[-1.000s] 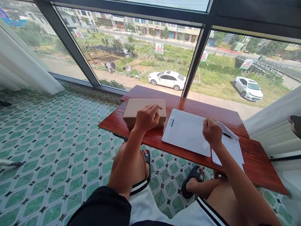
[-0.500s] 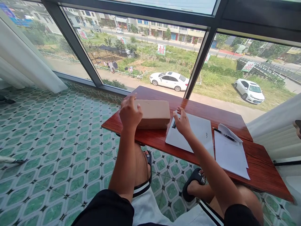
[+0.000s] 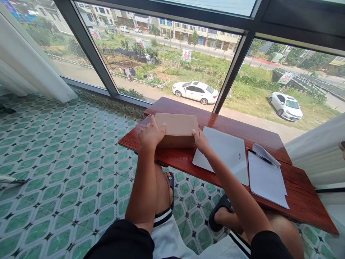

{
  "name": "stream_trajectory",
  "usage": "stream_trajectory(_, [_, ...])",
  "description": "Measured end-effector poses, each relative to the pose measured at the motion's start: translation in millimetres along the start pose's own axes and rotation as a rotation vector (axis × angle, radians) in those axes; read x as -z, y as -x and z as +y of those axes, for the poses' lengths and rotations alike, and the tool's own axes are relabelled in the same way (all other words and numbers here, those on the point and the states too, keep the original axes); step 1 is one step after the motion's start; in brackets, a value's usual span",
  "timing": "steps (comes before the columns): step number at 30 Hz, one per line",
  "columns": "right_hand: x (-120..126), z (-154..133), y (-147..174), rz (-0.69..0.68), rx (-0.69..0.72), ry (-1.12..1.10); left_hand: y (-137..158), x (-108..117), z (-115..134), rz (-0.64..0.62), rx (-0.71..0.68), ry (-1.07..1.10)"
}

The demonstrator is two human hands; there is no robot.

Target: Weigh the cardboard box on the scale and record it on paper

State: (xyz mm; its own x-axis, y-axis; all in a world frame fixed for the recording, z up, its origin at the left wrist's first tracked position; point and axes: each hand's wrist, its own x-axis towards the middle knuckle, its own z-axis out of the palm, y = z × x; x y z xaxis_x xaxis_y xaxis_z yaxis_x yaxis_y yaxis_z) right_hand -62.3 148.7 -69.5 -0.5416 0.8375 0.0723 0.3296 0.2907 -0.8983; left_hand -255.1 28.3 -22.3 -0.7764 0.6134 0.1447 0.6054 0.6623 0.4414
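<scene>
cardboard box (image 3: 178, 128) shut, contents probably hidden.

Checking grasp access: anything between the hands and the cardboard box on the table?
Nothing visible. The left hand is on the left end of the cardboard box and the right hand touches its right end. The white board lies just right of the box, under the right wrist, not between them.

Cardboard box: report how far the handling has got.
Done: both hands are on the cardboard box, left hand at its left end, right hand at its right. In hand: gripping it. Left: it rests on the red table, not yet lifted or opened.
</scene>
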Motion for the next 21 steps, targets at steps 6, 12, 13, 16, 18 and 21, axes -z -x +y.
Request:
stream_trajectory(6, [-1,-2,3,-0.011,-0.005,-0.058,-2,-3,-2,0.061,-0.015,0.014])
stream_trajectory(12, [1,-12,6,-0.049,-0.051,-0.038,3,4,4,-0.009,0.013,0.003])
stream_trajectory(13, [0,-14,6,-0.052,-0.060,-0.039,3,5,4,-0.006,0.016,0.009])
stream_trajectory(16, [0,-19,7,-0.046,-0.041,-0.062,2,7,3,0.053,0.008,0.043])
stream_trajectory(18, [2,-23,8,-0.028,0.001,-0.086,3,9,3,0.098,-0.002,0.077])
stream_trajectory(21, [9,-29,13,0.004,0.053,-0.105,6,14,5,0.144,-0.003,0.138])
